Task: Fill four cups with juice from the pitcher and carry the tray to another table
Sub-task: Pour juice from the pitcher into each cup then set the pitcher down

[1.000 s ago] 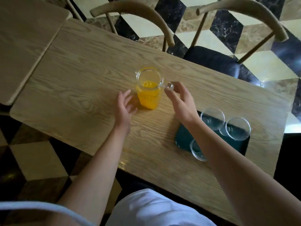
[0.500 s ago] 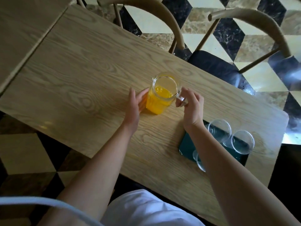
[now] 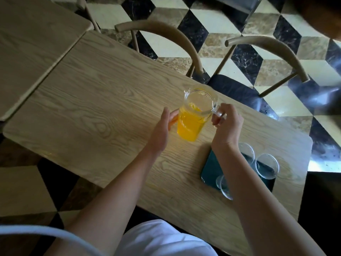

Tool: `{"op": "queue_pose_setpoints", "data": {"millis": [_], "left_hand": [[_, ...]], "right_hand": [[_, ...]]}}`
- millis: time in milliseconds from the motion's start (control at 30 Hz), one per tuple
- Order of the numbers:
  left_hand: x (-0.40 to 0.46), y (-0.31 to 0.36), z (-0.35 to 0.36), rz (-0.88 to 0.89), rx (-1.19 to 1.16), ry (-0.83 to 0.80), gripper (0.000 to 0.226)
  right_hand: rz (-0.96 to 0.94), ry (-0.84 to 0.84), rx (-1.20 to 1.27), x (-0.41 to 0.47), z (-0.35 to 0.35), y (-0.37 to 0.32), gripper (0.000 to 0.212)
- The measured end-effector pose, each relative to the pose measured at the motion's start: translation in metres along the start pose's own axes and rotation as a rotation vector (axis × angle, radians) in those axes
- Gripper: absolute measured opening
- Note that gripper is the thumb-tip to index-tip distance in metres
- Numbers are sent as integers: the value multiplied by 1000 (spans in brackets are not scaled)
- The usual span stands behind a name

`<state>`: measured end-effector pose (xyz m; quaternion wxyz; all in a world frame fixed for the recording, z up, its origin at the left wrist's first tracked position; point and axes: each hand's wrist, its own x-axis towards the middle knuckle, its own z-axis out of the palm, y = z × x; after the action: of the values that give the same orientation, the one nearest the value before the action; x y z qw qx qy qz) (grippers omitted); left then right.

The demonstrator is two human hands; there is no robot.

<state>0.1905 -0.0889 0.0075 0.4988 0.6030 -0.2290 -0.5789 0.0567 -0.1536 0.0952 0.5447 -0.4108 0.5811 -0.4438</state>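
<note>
Flat and open, the left hand point(image 3: 162, 129) presses its palm and fingers against the left side of the pitcher point(image 3: 196, 115), steadying it rather than closing around it. That clear glass pitcher sits upright near the middle of the wooden table point(image 3: 96, 100), about half full of orange juice point(image 3: 188, 127), its spout turned toward the far left. On its right side, the right hand point(image 3: 227, 124) is curled around the glass handle point(image 3: 216, 112), fingers wrapped through it in a firm hold. Further right, close to the table's near right corner, a dark green tray point(image 3: 210, 172) lies flat on the wood, well apart from the pitcher. Clear cups stand on it: one at the far side point(image 3: 248, 150), one at the right point(image 3: 266, 166), and one at the near edge point(image 3: 224, 185) partly behind the right forearm; a fourth may be hidden by that arm, but the view does not settle it. All visible cups look empty. Beyond the table stand two wooden chairs point(image 3: 184, 41).
</note>
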Motion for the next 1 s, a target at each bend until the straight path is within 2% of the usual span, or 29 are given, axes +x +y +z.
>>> {"op": "queue_pose_setpoints", "data": {"millis": [133, 300, 400, 633, 833, 1000], "left_hand": [[-24, 25, 29, 169, 89, -9, 80], [-60, 51, 75, 263, 97, -203, 75], [-82, 57, 110, 283, 114, -315, 74], [-129, 26, 184, 177, 50, -513, 80], [-163, -20, 232, 9, 36, -560, 85], [-196, -62, 262, -86, 108, -630, 89]], "right_hand": [[-100, 43, 45, -19, -26, -35, 37], [-159, 82, 104, -49, -81, -73, 27], [-179, 81, 77, -67, -121, -87, 35], [-180, 143, 124, -119, -215, -84, 37], [-143, 250, 109, -169, -285, -65, 43], [-156, 270, 34, -203, -336, -50, 37]]}}
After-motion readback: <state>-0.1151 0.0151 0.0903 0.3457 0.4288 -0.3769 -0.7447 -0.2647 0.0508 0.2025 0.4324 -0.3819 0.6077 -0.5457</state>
